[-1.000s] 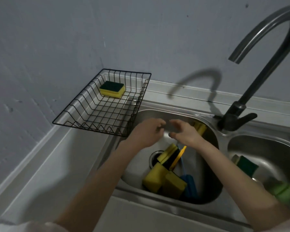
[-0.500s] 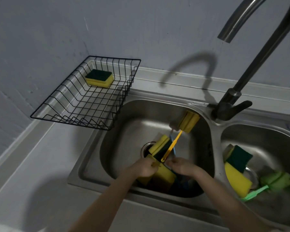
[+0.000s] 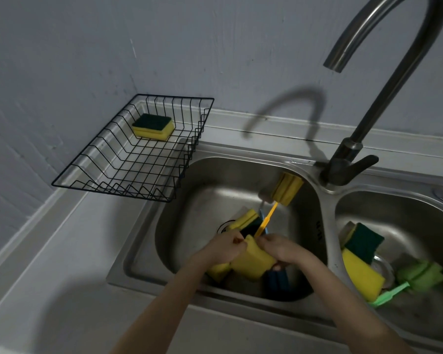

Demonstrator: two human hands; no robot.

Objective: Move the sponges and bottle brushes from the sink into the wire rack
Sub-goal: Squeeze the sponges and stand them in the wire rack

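both hands [image 3: 221,247] [image 3: 279,247] grip 1 yellow sponge [image 3: 251,261] between them, low in the sink [image 3: 189,200].

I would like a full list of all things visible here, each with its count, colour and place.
wire rack: 1, black, on the counter left of the sink
rack sponge: 1, yellow with dark green top, far corner of the rack
left basin sponges: at least 3, yellow, one held
blue item: 1, left basin, kind unclear
yellow brush: 1, leaning on the left basin's far wall
right basin sponges: 2, yellow, one with a dark green top
green brush: 1, right basin
faucet: 1, dark metal, behind the basins
left hand: grips the held sponge
right hand: grips the same sponge
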